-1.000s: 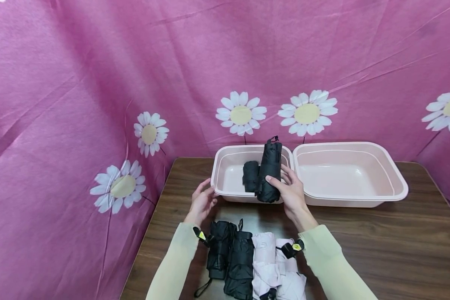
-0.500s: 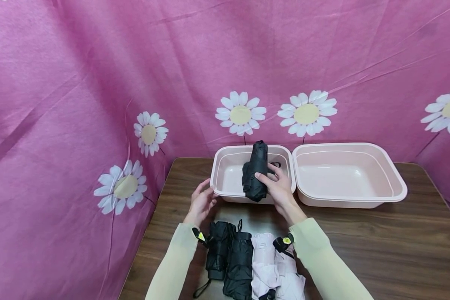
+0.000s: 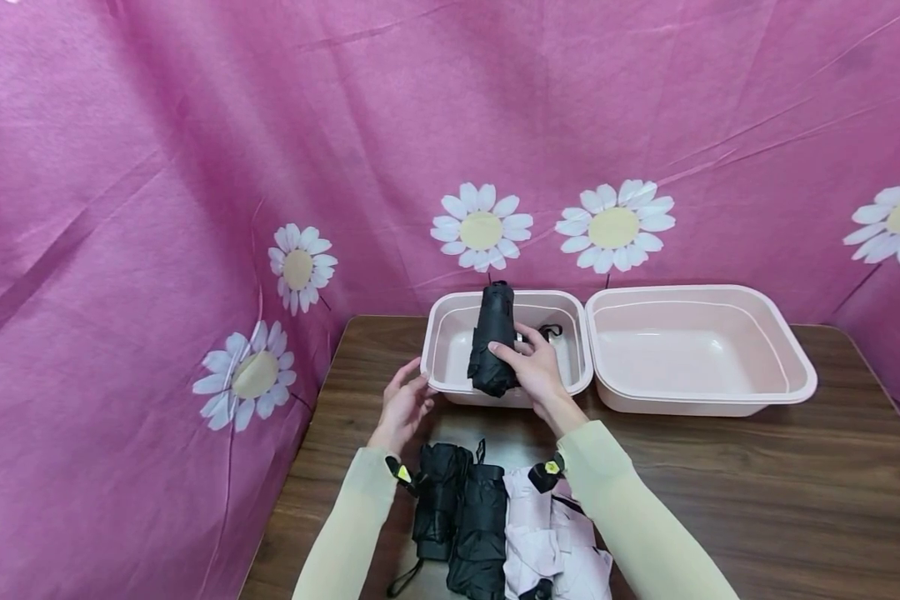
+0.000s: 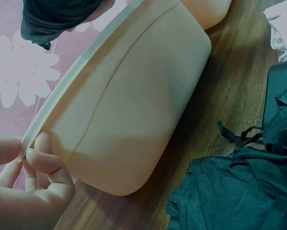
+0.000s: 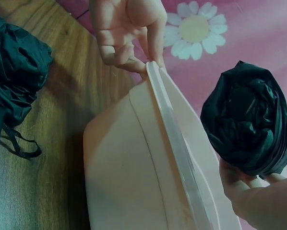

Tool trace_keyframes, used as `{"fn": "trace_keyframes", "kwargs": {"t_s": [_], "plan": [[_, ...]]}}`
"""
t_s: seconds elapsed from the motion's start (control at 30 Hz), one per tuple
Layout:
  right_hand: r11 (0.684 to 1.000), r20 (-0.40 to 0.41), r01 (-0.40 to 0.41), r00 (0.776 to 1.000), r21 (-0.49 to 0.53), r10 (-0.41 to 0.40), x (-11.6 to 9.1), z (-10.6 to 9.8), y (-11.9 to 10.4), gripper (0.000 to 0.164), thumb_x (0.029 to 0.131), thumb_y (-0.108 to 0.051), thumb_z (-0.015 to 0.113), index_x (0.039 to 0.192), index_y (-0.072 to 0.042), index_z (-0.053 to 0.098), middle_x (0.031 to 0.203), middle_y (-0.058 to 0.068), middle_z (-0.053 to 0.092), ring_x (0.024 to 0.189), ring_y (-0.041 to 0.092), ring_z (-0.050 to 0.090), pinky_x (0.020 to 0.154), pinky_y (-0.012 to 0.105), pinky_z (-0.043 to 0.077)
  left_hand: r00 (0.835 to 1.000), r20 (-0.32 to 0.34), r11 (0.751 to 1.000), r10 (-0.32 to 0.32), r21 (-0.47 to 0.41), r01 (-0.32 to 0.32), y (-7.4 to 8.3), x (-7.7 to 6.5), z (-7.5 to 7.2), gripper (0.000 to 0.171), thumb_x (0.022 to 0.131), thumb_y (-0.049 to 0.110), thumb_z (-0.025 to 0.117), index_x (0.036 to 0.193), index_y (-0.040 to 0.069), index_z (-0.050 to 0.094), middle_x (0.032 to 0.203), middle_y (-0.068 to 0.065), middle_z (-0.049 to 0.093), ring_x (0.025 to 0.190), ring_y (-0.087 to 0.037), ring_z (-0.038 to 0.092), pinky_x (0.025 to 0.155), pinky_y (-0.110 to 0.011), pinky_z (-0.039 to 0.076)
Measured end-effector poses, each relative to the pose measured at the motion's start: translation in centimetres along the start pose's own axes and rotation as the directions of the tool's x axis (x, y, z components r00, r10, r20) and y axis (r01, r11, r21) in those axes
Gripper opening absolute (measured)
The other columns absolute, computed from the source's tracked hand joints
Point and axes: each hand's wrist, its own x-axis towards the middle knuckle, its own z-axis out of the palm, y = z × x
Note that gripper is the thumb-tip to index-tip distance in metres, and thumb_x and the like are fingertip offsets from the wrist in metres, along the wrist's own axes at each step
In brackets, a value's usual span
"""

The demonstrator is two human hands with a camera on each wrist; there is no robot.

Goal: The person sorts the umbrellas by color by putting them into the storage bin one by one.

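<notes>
My right hand (image 3: 536, 367) grips a folded black umbrella (image 3: 492, 337) over the smaller pale pink basin (image 3: 432, 354). Its bunched fabric end (image 5: 249, 120) faces the camera in the right wrist view. Behind that hand, a dark wrist strap (image 3: 551, 330) shows inside the basin; the rest of what it belongs to is mostly hidden. At the basin's near left corner, my left hand (image 3: 403, 406) pinches the rim between thumb and fingers (image 4: 40, 160). Two folded black umbrellas (image 3: 441, 500) and two pale pink ones (image 3: 531, 521) lie side by side in front.
A larger pale pink basin (image 3: 705, 398) stands right beside the smaller one, with nothing in it. Both rest on a dark wooden table (image 3: 720, 467). A pink cloth (image 3: 390, 125) with white daisies hangs behind the table.
My right hand has carried the black umbrella leftward over the smaller basin, covering the dark bundle inside and uncovering a strap to its right. The left hand has stayed at the rim.
</notes>
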Motion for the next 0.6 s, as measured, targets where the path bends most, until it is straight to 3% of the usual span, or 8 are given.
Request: {"fn": "trace_keyframes", "kwargs": {"t_s": [0.27,0.47,0.6], "plan": [[0.997,-0.038,0.005,0.999,-0.076,-0.008,0.3,0.9,0.1,0.071,0.086,-0.026,0.073,0.147,-0.015,0.038,0.132,0.019,0.058,0.113,0.027,0.061,0.086,0.03,0.054,1.0,-0.011,1.0,-0.005,-0.006,0.005,-0.1,0.1,0.0,0.044,0.094,0.004,0.055,0.137,0.011,0.05,0.073,0.001,0.063,0.063,-0.011,0.059,0.055,-0.02,0.039],[0.997,-0.041,0.022,0.999,-0.069,-0.025,0.4,1.3,-0.3,0.069,0.086,-0.023,0.072,0.146,-0.015,0.039,0.131,0.017,0.059,0.113,0.027,0.061,0.087,0.031,0.054,1.0,-0.019,1.0,-0.001,-0.006,0.001,-0.2,0.1,0.0,0.043,0.094,0.004,0.055,0.136,0.012,0.052,0.074,0.001,0.063,0.061,-0.009,0.059,0.053,-0.018,0.04],[0.997,-0.062,0.042,0.997,-0.059,-0.045,0.6,1.5,-0.4,0.064,0.088,-0.016,0.069,0.145,-0.012,0.041,0.132,0.019,0.058,0.104,0.018,0.063,0.085,0.026,0.054,1.0,-0.019,1.0,0.005,-0.01,-0.005,-0.2,0.1,0.1,0.043,0.094,0.003,0.055,0.136,0.012,0.052,0.074,0.001,0.063,0.061,-0.009,0.059,0.052,-0.018,0.039]]}}
